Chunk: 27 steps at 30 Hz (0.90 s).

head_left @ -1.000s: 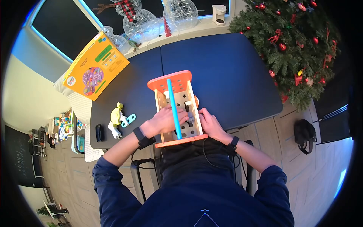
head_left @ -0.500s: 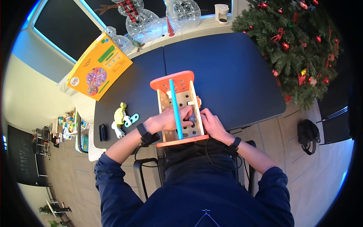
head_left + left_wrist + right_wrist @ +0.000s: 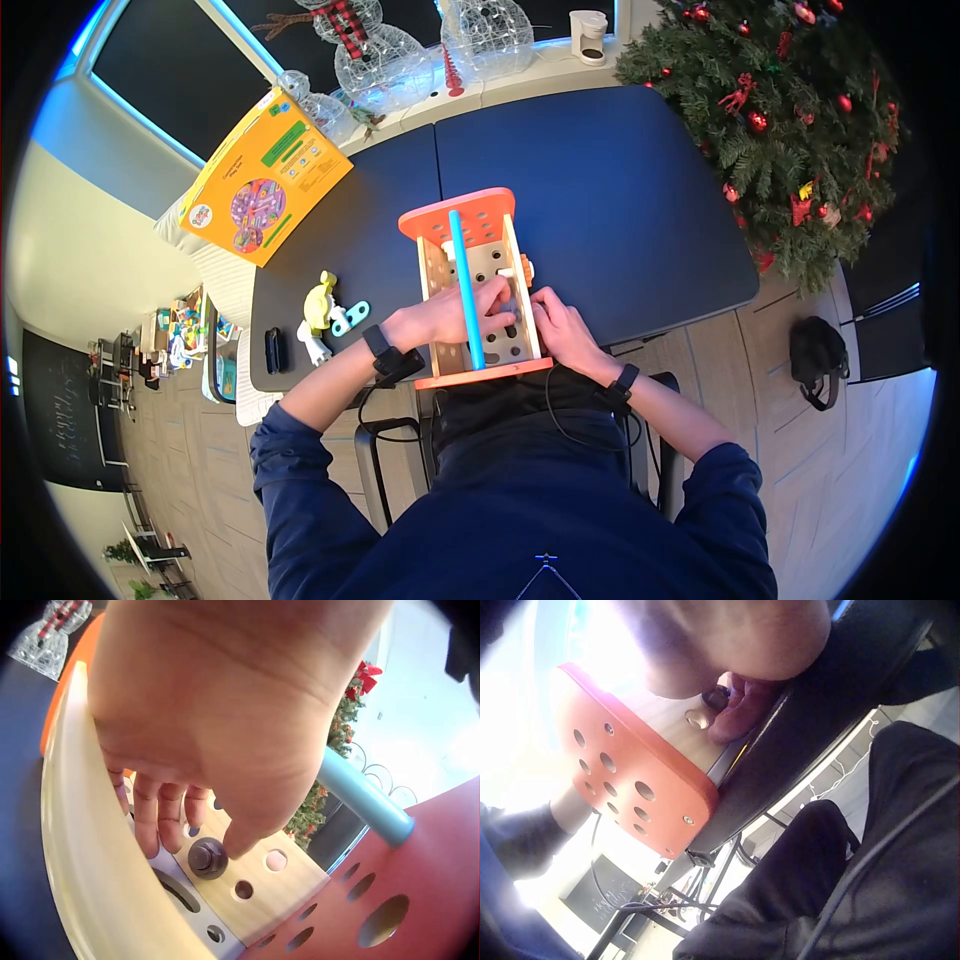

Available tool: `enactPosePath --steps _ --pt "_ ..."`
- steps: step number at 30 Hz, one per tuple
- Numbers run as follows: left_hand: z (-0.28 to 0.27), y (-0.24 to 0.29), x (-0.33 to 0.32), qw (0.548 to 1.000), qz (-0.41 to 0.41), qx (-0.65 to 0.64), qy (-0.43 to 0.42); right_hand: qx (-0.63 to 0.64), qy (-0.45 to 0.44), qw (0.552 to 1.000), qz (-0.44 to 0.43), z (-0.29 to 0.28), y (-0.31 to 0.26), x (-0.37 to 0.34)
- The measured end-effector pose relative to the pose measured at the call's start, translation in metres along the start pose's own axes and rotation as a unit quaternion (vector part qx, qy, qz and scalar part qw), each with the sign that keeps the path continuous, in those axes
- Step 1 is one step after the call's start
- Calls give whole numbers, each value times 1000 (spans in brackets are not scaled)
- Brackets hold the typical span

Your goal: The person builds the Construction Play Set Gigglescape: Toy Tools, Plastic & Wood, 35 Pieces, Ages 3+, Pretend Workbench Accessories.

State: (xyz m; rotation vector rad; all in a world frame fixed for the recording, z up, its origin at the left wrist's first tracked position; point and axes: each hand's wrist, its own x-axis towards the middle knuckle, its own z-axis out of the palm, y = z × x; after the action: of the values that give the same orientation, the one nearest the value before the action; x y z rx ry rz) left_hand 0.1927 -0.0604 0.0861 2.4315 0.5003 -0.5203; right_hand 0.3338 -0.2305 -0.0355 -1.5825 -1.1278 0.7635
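Within the box (image 3: 425, 216) around the open left hand (image 3: 440, 318), a grey nut (image 3: 219, 865), already on its bolt (image 3: 200, 858), is being touched, tightness unclear; outside, a dark knob (image 3: 715, 696) is being pinched by the right hand (image 3: 566, 336).

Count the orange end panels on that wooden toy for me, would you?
2. The far end panel stands at the end of the toy toward the windows; the near end panel is at the opposite end. Neither is hidden.
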Motion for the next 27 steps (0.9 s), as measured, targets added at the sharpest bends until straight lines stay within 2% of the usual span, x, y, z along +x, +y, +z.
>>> enactPosePath --steps 2,5,8,11,14,17,20,23,26,27 --pt "7 -8 3 999 19 -4 27 1 -5 1000 8 -1 -2 0" --pt "16 -28 15 995 73 63 6 9 -6 1000 15 0 -3 1" --pt "19 -29 16 996 77 50 11 10 -3 1000 14 0 -3 1" --pt "0 -4 3 999 7 8 -33 6 -6 1000 15 -1 -3 1" --pt "2 -2 2 1000 -14 5 -26 13 -11 1000 24 -3 -6 1" --pt "17 -20 11 999 39 -18 17 20 -19 998 51 -6 -16 0" --pt "19 -29 18 995 95 39 -2 18 -18 998 58 -6 -18 0" --pt "6 -7 10 998 8 -32 -44 27 -16 997 64 -6 -17 0" --pt "1 0 6 999 -17 -30 -38 24 -12 998 54 -4 -11 1" --pt "4 -3 7 999 -3 -33 -19 19 -9 999 47 -3 -10 1"
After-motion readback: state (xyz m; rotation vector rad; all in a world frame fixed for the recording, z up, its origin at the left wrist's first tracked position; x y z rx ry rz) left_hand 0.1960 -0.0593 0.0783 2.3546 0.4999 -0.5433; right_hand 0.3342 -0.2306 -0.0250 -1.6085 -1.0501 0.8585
